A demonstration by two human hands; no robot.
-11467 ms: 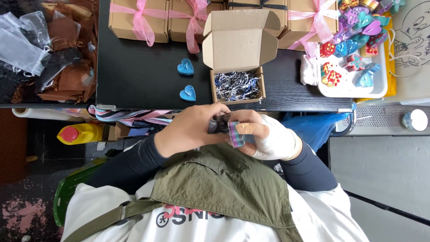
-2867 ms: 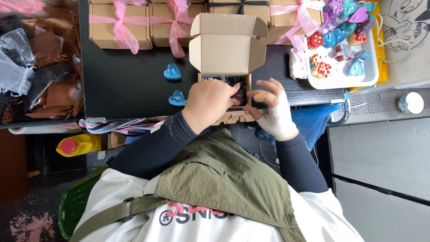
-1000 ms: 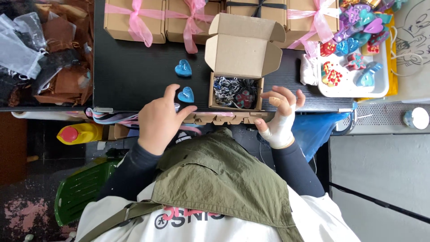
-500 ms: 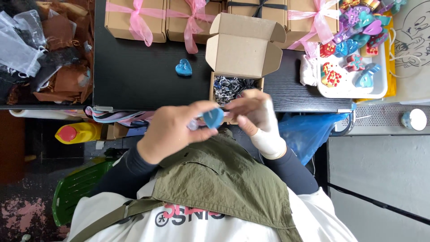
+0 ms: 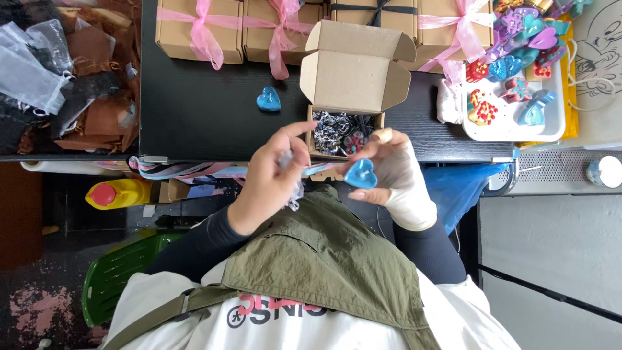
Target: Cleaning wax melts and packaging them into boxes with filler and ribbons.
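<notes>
My right hand (image 5: 392, 170) pinches a blue heart-shaped piece (image 5: 360, 174) just below the table's front edge. My left hand (image 5: 272, 175) is beside it and grips a thin clear wrapper (image 5: 293, 180) that hangs down. An open brown cardboard box (image 5: 346, 104) stands on the black table (image 5: 194, 116) right above both hands, filled with dark shredded paper and a red piece. A second blue heart (image 5: 267, 99) lies on the table to the left of the box.
Closed cardboard boxes tied with pink ribbon (image 5: 201, 29) line the far edge. A white tray (image 5: 512, 107) of coloured pieces sits at the right. Brown and clear pouches (image 5: 71, 84) are piled at the left. A yellow bottle (image 5: 120, 193) and green chair (image 5: 120, 279) are below.
One of the two blue hearts has left the table. It passed from my left hand to my right, and my left hand now grips the clear wrapper.
</notes>
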